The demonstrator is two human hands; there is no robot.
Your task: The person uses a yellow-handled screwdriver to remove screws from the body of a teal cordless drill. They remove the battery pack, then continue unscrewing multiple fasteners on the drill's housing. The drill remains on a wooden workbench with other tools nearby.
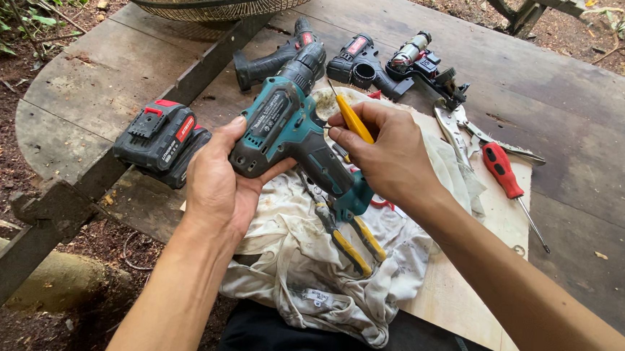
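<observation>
Fingers point(220, 164) around teal drill point(286, 127)

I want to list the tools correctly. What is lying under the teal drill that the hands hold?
Under the teal drill lie pliers with yellow handles, on a stained white cloth. The drill and the right hand cover the pliers' head, so its shape cannot be seen.

Tools point(377, 64) crowd the far side; bare wood point(587, 178) right.
</observation>
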